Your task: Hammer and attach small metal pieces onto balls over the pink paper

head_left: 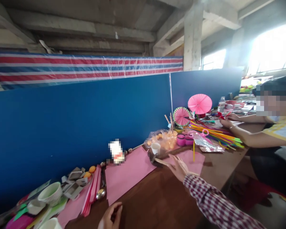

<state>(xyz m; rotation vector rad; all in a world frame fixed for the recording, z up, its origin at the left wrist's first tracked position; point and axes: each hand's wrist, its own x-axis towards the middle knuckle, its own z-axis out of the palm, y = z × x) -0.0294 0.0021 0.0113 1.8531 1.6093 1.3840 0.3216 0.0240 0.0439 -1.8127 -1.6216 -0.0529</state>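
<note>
My right hand [179,168], in a checked sleeve, reaches across the brown table and grips a flat wooden stick [162,162]. The stick's far end meets a dark, shallow dish or lump [152,157] whose kind is unclear. A white cup [155,148] stands right behind it. Low in the view, my left hand [111,216] has its fingers curled with the thumb against them, and nothing shows in it. Pink paper sheets [127,173] lie beyond the left hand; another pink sheet [193,159] is partly behind my right hand.
At left are folded pink strips [92,190], a metal ball [100,194], grey carton pieces [73,187] and a pale green cup [50,193]. Orange balls in a plastic bag [166,140], paper fans [200,104] and colourful pipe cleaners [219,135] lie toward another person [281,127]. A blue partition [85,127] borders the table.
</note>
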